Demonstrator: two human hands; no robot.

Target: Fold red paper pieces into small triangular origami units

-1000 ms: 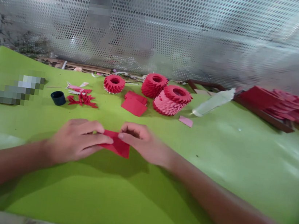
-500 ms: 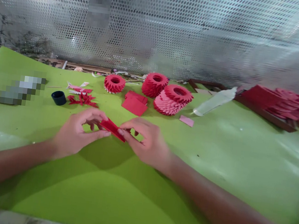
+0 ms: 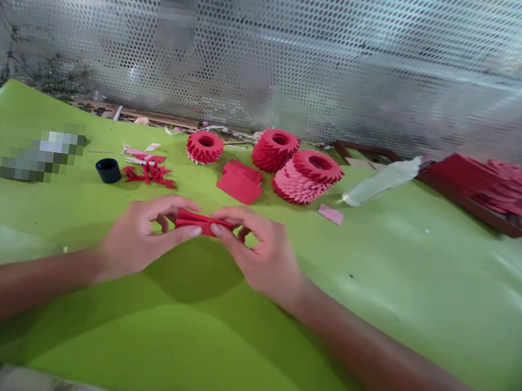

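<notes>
A folded piece of red paper (image 3: 197, 220) is held level between my two hands, a little above the green tabletop. My left hand (image 3: 143, 231) pinches its left end, thumb on the near side and fingers behind. At the other end my right hand (image 3: 259, 246) grips it the same way, with the thumb near the paper's middle. Just beyond my hands lie a small stack of red paper pieces (image 3: 240, 183) and a cluster of folded red paper pieces (image 3: 152, 173).
Behind stand a small red paper ring (image 3: 204, 148), a red ring stack (image 3: 275, 150) and a pink-and-red one (image 3: 309, 177). A dark blue cup (image 3: 108, 170) is at left. A whitish tube (image 3: 381, 180) and a tray (image 3: 476, 201) with red paper lie right. A perforated metal sheet (image 3: 281, 44) rises behind.
The red paper, earlier showing a flat face, has been tilted up and is now folded into a narrow strip. My left hand turned from lying over it to pinching its end.
</notes>
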